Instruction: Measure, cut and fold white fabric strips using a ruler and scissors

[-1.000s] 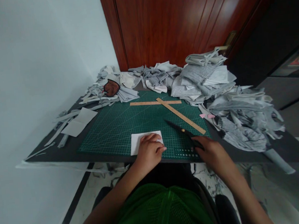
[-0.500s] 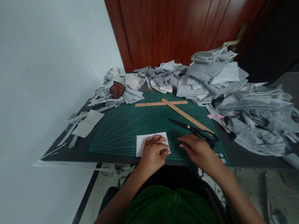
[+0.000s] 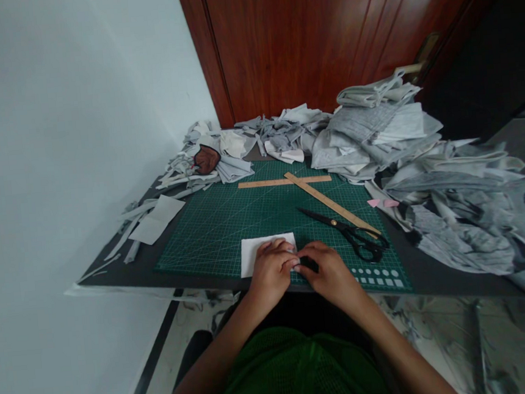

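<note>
A small white rectangular piece of cloth [image 3: 250, 256] lies flat near the front edge of the green cutting mat [image 3: 210, 226]. My left hand [image 3: 272, 269] rests over its right part, fingers curled and thumb drawn in against them. At the cloth's right edge my right hand [image 3: 328, 272] pinches with thumb and forefinger, its tips meeting those of the left. The fingers cover the part of the edge between them. Black-handled scissors [image 3: 353, 233] lie on the mat to the right of my right hand, blades pointing away to the left.
Two wooden rulers [image 3: 261, 184] cross on the mat's far part. Heaps of grey and white fabric [image 3: 376, 132] line the back and right of the table. A pale sheet [image 3: 156, 220] and strips lie at left, a brown piece [image 3: 206, 159] behind. Pink scraps [image 3: 390, 203] sit at right.
My right hand has moved left from beside the scissors to the cloth's right edge, where its fingertips have closed against the left ones. The left hand has stayed on the cloth.
</note>
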`<state>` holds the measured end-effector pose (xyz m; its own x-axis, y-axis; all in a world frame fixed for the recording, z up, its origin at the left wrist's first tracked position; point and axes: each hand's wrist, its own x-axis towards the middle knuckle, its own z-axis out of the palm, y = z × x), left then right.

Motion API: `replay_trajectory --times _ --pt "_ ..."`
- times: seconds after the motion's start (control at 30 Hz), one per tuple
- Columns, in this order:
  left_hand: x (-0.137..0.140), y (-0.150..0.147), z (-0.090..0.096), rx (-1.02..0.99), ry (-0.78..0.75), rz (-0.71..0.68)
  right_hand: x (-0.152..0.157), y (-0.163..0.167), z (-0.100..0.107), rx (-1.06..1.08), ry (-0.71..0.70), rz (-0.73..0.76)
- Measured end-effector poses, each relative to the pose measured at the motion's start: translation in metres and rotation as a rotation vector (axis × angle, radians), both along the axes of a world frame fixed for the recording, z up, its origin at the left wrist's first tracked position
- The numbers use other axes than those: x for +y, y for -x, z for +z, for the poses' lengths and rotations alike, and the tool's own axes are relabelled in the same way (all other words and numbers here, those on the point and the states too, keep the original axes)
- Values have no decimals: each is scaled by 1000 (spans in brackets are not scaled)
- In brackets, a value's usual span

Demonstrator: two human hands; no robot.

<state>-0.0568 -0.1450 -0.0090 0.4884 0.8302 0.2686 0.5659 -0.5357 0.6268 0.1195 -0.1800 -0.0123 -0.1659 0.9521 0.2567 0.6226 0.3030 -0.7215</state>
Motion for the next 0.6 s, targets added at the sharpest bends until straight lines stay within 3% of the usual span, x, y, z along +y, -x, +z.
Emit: replay_trajectory --times 0.37,0.47,0.6 --pt "-3 3 -6 -27 -31 25 1 12 -5 -37 -7 -96" --pt "-5 6 -4 -32 -61 13 2 8 -4 -97 -12 -40" --pt "-7 8 -5 -14 -97 -7 2 -1 4 -353 -68 104"
